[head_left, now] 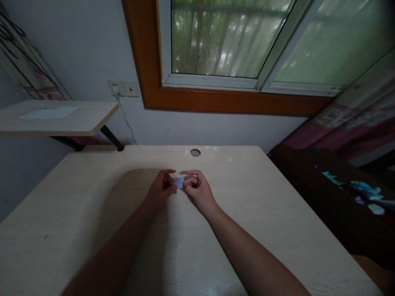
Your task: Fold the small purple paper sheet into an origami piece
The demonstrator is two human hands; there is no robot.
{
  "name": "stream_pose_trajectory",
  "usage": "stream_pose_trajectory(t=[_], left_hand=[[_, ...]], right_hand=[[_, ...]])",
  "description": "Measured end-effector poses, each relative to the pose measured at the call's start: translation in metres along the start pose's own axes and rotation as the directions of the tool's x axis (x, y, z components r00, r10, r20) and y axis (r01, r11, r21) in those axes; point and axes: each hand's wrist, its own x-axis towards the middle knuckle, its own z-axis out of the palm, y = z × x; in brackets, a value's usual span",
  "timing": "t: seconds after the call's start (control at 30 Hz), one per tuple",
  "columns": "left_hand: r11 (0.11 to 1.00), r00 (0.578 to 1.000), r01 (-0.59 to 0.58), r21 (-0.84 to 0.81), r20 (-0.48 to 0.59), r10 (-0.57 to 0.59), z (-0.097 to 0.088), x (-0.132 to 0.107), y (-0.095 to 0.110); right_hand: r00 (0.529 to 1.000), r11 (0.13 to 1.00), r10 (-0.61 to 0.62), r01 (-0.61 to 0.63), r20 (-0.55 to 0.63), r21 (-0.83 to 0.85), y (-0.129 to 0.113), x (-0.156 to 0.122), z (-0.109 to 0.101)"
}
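Observation:
A small pale purple piece of folded paper (pixel 178 182) is held between both hands just above the light wooden desk (pixel 92 213). My left hand (pixel 161 190) pinches its left side with curled fingers. My right hand (pixel 197 190) pinches its right side, thumb and fingers pressed together. Most of the paper is hidden by the fingertips. Both forearms reach in from the lower edge of the view.
A round cable hole (pixel 195 152) sits near the desk's far edge. A side shelf (pixel 86 119) with a sheet of paper (pixel 48 112) stands at the left, under a wall socket (pixel 123 88) with a cord. A dark bed frame (pixel 324 193) borders the right side. A window is above.

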Motion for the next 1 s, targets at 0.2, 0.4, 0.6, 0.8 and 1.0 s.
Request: stream_pose_trajectory(t=[0.2, 0.4, 0.6, 0.8, 1.0], left_hand=[[1.000, 1.000, 0.001, -0.013, -0.020, -0.002, 0.000, -0.001, 0.002], [1.000, 1.000, -0.006, -0.014, -0.006, 0.006, 0.000, 0.000, -0.003], [1.000, 0.999, -0.010, 0.010, 0.043, 0.009, -0.001, 0.000, -0.009], [1.000, 0.999, 0.021, -0.010, 0.040, -0.021, 0.002, -0.002, -0.001], [1.000, 0.999, 0.013, -0.007, 0.031, -0.013, 0.003, -0.001, 0.001]], right_hand=[[1.000, 0.999, 0.001, 0.000, -0.017, 0.044, -0.004, 0.002, -0.001], [0.999, 0.999, -0.040, 0.041, 0.028, -0.020, -0.003, 0.000, 0.000], [0.997, 0.994, -0.072, 0.073, 0.014, -0.085, -0.001, -0.002, -0.001], [0.996, 0.992, -0.087, 0.085, -0.018, -0.093, -0.005, -0.003, 0.000], [0.997, 0.996, -0.072, 0.071, -0.015, -0.047, -0.006, -0.002, 0.000]])
